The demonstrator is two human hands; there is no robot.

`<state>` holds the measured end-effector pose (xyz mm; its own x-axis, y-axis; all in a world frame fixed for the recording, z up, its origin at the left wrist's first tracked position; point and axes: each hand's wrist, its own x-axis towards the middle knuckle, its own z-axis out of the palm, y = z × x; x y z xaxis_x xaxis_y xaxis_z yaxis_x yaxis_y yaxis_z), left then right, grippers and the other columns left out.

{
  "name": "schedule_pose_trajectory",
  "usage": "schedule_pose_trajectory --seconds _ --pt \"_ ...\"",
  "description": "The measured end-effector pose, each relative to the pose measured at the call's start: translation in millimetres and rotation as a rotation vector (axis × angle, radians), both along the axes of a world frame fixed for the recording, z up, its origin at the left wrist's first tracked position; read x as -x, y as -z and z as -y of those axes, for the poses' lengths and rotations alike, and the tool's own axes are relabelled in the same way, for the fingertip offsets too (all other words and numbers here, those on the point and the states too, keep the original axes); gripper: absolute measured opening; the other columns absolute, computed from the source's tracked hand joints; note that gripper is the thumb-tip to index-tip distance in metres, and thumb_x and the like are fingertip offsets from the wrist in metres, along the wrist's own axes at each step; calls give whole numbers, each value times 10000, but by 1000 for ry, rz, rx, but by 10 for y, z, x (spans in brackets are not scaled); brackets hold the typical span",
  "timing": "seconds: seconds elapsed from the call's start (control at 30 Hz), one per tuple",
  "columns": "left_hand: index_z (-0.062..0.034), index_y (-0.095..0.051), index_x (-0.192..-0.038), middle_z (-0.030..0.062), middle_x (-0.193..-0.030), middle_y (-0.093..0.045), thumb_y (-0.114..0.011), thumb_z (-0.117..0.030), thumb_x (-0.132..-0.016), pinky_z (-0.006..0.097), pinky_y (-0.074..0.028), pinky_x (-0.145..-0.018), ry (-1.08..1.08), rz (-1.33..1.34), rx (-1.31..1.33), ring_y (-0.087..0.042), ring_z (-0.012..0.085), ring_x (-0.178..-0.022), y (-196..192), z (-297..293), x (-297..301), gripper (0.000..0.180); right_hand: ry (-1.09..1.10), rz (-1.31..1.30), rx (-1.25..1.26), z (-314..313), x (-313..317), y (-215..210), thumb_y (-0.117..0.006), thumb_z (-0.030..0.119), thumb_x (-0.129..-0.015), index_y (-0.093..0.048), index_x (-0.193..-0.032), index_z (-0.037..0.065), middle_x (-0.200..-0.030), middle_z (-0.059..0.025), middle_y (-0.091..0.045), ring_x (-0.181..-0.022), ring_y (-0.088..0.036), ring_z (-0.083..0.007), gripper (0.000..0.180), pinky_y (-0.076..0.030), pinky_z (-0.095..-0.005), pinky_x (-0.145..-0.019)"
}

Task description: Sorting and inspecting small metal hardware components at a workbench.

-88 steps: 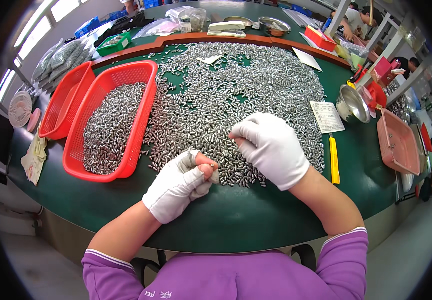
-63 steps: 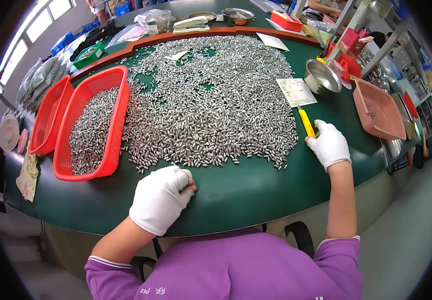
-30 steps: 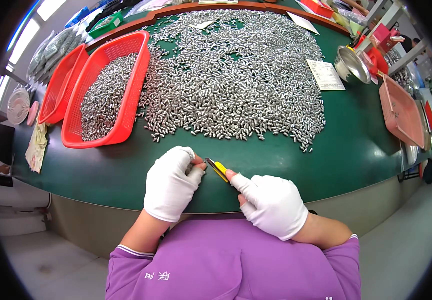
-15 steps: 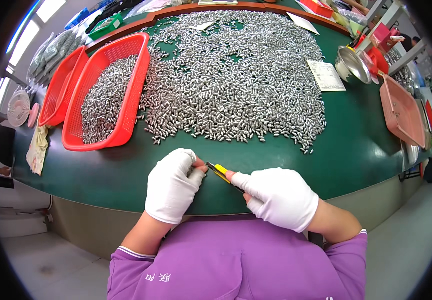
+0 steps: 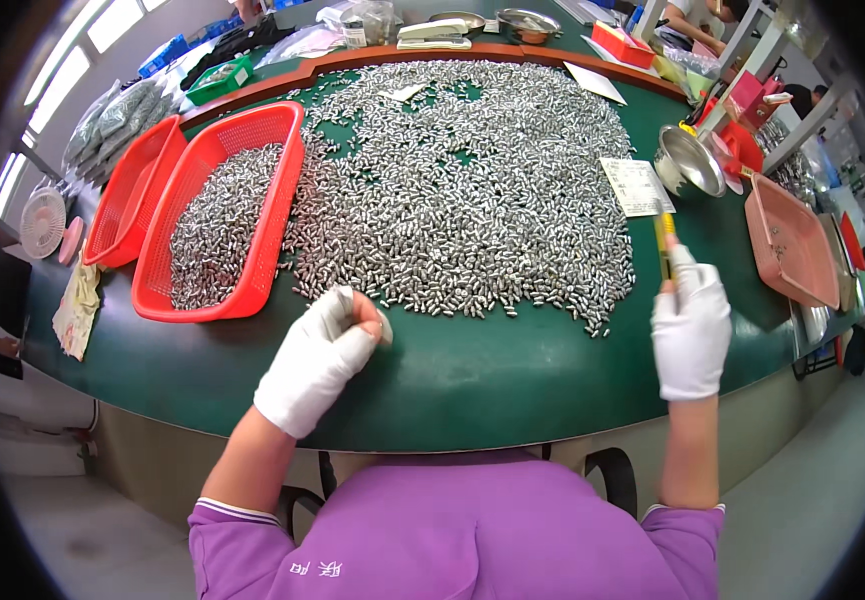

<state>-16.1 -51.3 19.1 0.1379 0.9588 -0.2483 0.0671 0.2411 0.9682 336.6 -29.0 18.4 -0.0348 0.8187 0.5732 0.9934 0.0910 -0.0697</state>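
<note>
A: Status?
B: Prob. partway. Note most metal bits (image 5: 473, 210) loose on green table (image 5: 513, 390), others heaped in red basket (image 5: 278, 210), left.
A: Other containers?
B: Note few small pieces (image 5: 776, 245) in pink tray (image 5: 800, 222), right.
A: Hands?
B: Gripping yellow knife (image 5: 665, 240) w/ R hand (image 5: 691, 325), near paper slip (image 5: 633, 188). Curled, L hand (image 5: 315, 358), near left; can't tell if closed on anything.

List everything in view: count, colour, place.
Small metal pieces: countless, silver, mid-table and one basket
Plastic baskets: two, red, left
Tray: one, pink, right
Metal bowls: three, metallic, one right, two far side
Utility knife: one, yellow, right hand
Printed card: one, white, by knife
Stapler: one, white, far side
Cloth: one, cream, left edge
Plastic bags: several, grey, far left
Table: one, green, centre
Left hand: one, white-gloved, near side
Right hand: one, white-gloved, right
</note>
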Motion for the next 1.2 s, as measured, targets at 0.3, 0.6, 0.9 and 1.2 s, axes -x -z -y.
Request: schedule_pose_trajectory --seconds 0.3,0.6,0.9,1.2 --pt "-62 -533 -1120 22 -908 -566 -574 -107 -959 183 -321 -550 80 682 145 -376 45 -609 -22 -531 -6 172 206 199 197 -326 -439 99 -717 181 -797 -690 -1099 137 -1031 -112 -629 -959 -616 -304 306 -515 -413 -841" --pt "-115 -523 -1001 14 -801 -529 -488 -101 -930 216 -308 -533 61 721 58 -351 72 -556 200 -550 63 80 -798 -52 282 -682 1266 -48 -685 206 -814 -676 -880 125 -859 -59 -629 -841 -626 -276 105 -503 -407 -741" --pt "-103 -527 -1037 11 -872 -580 -570 -225 -959 202 -283 -520 143 771 263 -353 63 -575 232 -510 17 151 -826 -41 302 -921 1529 156 -680 193 -810 -650 -849 128 -848 -72 -605 -836 -612 -288 82 -499 -411 -738" --pt "-113 -511 -1054 -24 -874 -545 -681 -239 -927 179 -348 -598 173 556 286 -391 41 -641 151 -472 -30 247 -1144 -344 273 -838 1495 -99 -736 80 -759 -691 -891 102 -849 -53 -635 -792 -627 -270 141 -513 -379 -692"
